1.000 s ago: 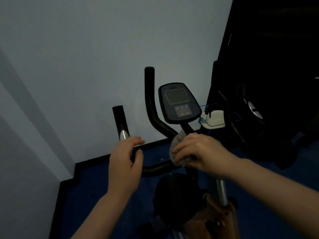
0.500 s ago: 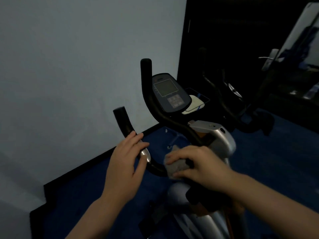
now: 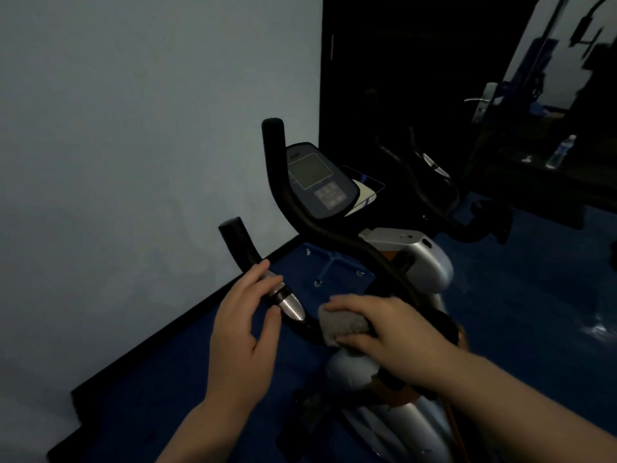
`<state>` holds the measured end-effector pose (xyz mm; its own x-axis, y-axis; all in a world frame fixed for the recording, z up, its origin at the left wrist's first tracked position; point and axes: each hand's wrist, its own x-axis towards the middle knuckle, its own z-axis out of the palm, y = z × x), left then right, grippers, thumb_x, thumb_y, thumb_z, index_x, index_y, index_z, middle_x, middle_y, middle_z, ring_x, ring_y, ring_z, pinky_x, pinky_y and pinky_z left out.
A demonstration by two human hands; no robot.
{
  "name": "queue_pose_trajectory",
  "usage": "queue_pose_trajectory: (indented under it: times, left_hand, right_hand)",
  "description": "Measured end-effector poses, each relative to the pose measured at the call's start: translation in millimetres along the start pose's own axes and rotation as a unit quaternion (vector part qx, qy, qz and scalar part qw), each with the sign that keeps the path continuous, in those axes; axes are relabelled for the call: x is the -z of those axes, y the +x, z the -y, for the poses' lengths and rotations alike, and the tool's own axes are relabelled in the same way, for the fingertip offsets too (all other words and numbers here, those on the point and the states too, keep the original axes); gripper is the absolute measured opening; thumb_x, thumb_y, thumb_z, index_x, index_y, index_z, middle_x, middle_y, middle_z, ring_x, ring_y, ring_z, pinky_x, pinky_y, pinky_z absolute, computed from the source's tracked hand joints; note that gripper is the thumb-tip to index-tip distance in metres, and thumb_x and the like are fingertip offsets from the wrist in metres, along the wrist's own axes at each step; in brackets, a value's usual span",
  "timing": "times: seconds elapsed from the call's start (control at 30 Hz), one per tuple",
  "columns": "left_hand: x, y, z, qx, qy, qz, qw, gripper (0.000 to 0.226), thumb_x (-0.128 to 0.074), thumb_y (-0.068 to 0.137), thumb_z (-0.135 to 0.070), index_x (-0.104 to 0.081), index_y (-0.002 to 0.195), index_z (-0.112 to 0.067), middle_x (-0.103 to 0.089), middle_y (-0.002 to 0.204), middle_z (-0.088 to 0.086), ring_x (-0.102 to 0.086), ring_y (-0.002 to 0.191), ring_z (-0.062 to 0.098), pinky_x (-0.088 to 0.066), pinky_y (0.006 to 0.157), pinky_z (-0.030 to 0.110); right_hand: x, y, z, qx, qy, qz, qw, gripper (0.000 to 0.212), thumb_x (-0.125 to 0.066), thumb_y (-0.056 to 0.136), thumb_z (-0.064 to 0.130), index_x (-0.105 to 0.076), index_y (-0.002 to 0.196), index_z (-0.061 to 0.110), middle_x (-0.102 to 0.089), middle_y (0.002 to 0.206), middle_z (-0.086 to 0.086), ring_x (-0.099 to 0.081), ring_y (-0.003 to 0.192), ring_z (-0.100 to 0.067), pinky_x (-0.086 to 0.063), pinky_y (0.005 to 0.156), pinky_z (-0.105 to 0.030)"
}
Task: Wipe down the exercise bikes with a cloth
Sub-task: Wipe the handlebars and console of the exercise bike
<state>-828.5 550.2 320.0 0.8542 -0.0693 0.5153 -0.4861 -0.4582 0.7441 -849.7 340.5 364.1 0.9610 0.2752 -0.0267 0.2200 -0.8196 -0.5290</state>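
Cloth (image 3: 344, 324), grey and bunched, sits wrapped on the low bend of the exercise bike's black handlebar (image 3: 337, 238), its long axis running left to right along the bar. The right hand (image 3: 394, 335) grips it from above, fingers curled over the top and thumb underneath. Just left of it, the left hand (image 3: 245, 332) rests with loosely spread fingers on the chrome sensor (image 3: 290, 304) (not closed around it). The console (image 3: 319, 182) faces the person.

Open gap between handlebar arms (image 3: 334, 235), console (image 3: 320, 182) blocking ahead, wall (image 3: 133, 128) close left
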Motion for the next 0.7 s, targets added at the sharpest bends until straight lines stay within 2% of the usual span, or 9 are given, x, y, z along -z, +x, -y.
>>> queue_pose_trajectory:
  times: [0.07, 0.13, 0.23, 0.33, 0.43, 0.5, 0.6, 0.7]
  left_hand:
    - [10, 2, 1, 0.02, -0.004, -0.015, 1.0, 0.036, -0.05, 0.091, -0.023, -0.056, 0.123, -0.037, -0.045, 0.141, -0.023, -0.042, 0.131, 0.001, -0.029, 0.106, 0.009]
    - [17, 5, 3, 0.033, 0.011, -0.029, 0.999, 0.038, -0.049, 0.091, -0.022, -0.055, 0.125, -0.037, -0.044, 0.142, -0.023, -0.04, 0.132, -0.001, -0.027, 0.104, 0.005]
    - [20, 11, 6, 0.041, 0.028, -0.041, 0.998, 0.039, -0.048, 0.091, -0.021, -0.054, 0.128, -0.032, -0.043, 0.144, -0.022, -0.038, 0.134, -0.001, -0.025, 0.105, 0.005]
    - [24, 14, 6, 0.037, 0.028, -0.04, 0.998, 0.042, -0.048, 0.091, -0.021, -0.052, 0.131, -0.033, -0.04, 0.145, -0.024, -0.035, 0.135, -0.002, -0.024, 0.107, 0.006]
    - [27, 18, 9, 0.034, 0.042, -0.025, 0.998, 0.046, -0.048, 0.091, -0.019, -0.048, 0.136, -0.03, -0.038, 0.147, -0.021, -0.034, 0.136, -0.002, -0.023, 0.11, 0.01]
    - [28, 25, 11, 0.035, 0.042, -0.03, 0.998, 0.049, -0.049, 0.09, -0.019, -0.046, 0.138, -0.026, -0.038, 0.148, -0.017, -0.033, 0.136, -0.002, -0.023, 0.11, 0.01]
    - [31, 39, 16, 0.023, 0.023, -0.034, 0.999, 0.053, -0.049, 0.09, -0.017, -0.041, 0.141, -0.028, -0.036, 0.15, -0.014, -0.031, 0.138, -0.002, -0.021, 0.11, 0.009]
    - [39, 51, 24, 0.014, -0.001, -0.007, 1.0, 0.056, -0.049, 0.09, -0.018, -0.036, 0.144, -0.03, -0.037, 0.147, -0.021, -0.033, 0.136, -0.004, -0.023, 0.11, 0.009]
  right_hand:
    - [-16, -4, 18, -0.011, 0.002, -0.043, 0.999, 0.041, -0.063, 0.088, 0.035, -0.051, 0.127, 0.038, -0.061, 0.124, 0.015, -0.055, 0.109, -0.002, -0.037, 0.088, -0.011]
    - [-37, 2, 40, -0.016, 0.018, -0.085, 0.996, 0.044, -0.055, 0.093, 0.037, -0.043, 0.135, 0.036, -0.055, 0.13, 0.015, -0.051, 0.115, -0.002, -0.032, 0.089, -0.009]
    - [-55, 7, 50, -0.025, 0.09, -0.117, 0.989, 0.055, -0.047, 0.098, 0.034, -0.021, 0.146, 0.038, -0.026, 0.152, 0.02, -0.026, 0.136, 0.005, -0.013, 0.103, -0.002]
    - [-60, 2, 47, -0.045, 0.142, -0.134, 0.98, 0.057, -0.049, 0.098, 0.028, -0.012, 0.135, 0.049, -0.015, 0.149, 0.029, -0.016, 0.137, 0.011, -0.003, 0.099, 0.006]
    - [-63, 19, 59, -0.047, 0.171, -0.18, 0.968, 0.054, -0.052, 0.096, 0.029, -0.025, 0.141, 0.044, -0.024, 0.146, 0.029, -0.024, 0.133, 0.012, -0.011, 0.101, 0.004]
    - [-63, 33, 65, -0.039, 0.191, -0.193, 0.962, 0.052, -0.054, 0.096, 0.025, -0.035, 0.143, 0.037, -0.034, 0.146, 0.025, -0.032, 0.131, 0.01, -0.022, 0.107, -0.005]
    - [-66, 30, 60, -0.018, 0.186, -0.208, 0.96, 0.055, -0.06, 0.092, 0.013, -0.043, 0.138, 0.038, -0.039, 0.144, 0.026, -0.032, 0.13, 0.016, -0.023, 0.106, -0.004]
    - [-75, 32, 66, -0.051, 0.183, -0.289, 0.938, 0.05, -0.065, 0.088, 0.013, -0.054, 0.131, 0.037, -0.051, 0.133, 0.026, -0.042, 0.121, 0.014, -0.034, 0.101, -0.008]
